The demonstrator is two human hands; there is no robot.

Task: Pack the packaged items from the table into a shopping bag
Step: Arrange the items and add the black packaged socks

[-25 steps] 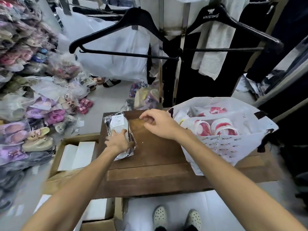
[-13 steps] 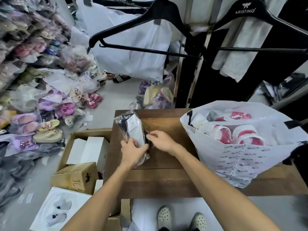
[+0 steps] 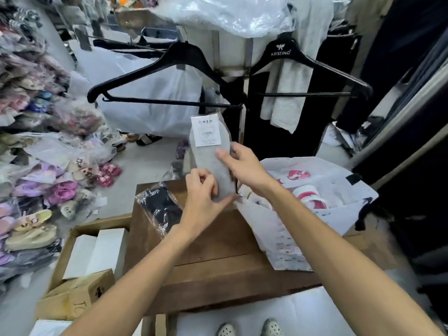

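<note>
I hold a grey packaged item [image 3: 208, 151] with a white label upright above the far edge of the brown wooden table [image 3: 218, 270]. My left hand [image 3: 201, 204] pinches its lower end and my right hand [image 3: 242, 168] grips its right side. A second packet with black contents [image 3: 160, 207] lies on the table's far left corner, just left of my left wrist. The white printed shopping bag [image 3: 291, 238] stands open on the table's right side, with red and white items inside.
Two black hangers [image 3: 169, 66] hang on a rack close behind the table. Open cardboard boxes [image 3: 80, 263] with white boxes sit on the floor to the left. Bagged sandals [image 3: 43, 190] are piled along the left. My feet show below the table's near edge.
The grey packet has been lifted off the table and stood upright, both hands rising with it toward the bag. The black packet stays on the table. The camera tilted up.
</note>
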